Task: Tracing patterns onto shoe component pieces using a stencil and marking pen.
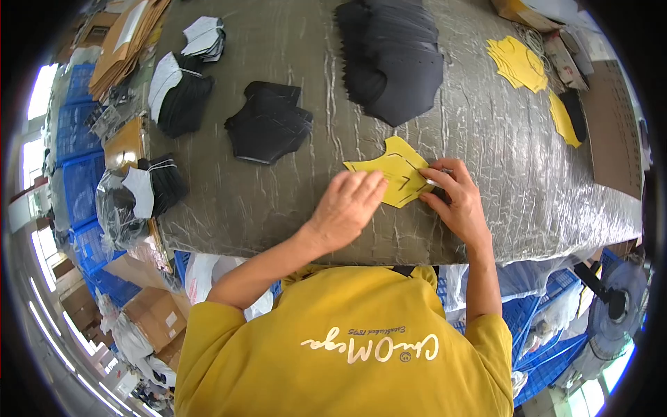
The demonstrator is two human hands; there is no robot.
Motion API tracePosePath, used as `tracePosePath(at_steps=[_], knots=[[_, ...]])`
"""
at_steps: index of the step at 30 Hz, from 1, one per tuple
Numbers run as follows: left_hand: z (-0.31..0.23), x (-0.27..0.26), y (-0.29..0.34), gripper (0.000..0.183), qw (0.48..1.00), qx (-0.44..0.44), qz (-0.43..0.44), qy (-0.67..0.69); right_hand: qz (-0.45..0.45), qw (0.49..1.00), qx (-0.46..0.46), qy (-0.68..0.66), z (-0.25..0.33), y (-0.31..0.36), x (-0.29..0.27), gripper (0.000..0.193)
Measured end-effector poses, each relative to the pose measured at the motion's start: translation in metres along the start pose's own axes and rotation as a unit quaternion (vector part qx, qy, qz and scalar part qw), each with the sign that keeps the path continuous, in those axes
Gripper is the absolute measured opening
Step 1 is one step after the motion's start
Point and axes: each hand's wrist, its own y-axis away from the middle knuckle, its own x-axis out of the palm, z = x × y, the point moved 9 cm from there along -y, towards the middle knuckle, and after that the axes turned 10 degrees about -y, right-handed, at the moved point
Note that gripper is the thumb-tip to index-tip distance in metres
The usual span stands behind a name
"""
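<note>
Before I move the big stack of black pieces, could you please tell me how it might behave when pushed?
The stack of black pieces would probably slide apart, since its layers are staggered and no tie shows, unlike on the tied bundle at left. It may feel heavy, being piled from many pieces.

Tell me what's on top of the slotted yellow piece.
The left hand covers the lower left of the yellow piece, hiding whatever is there; contact is unclear. The right hand holds a silvery tool at its right edge.
</note>
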Motion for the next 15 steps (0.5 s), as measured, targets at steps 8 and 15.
tracePosePath(at_steps=[8,15], knots=[[-0.036,0.006,0.011,0.052,1.0,-0.013,-0.009,-0.016,0.012,1.0,0.027,0.006,-0.001,0.0,0.002,0.043],[-0.037,0.009,0.016,0.051,1.0,-0.019,-0.01,-0.004,0.007,1.0,0.02,0.011,0.001,0.0,0.003,0.045]])
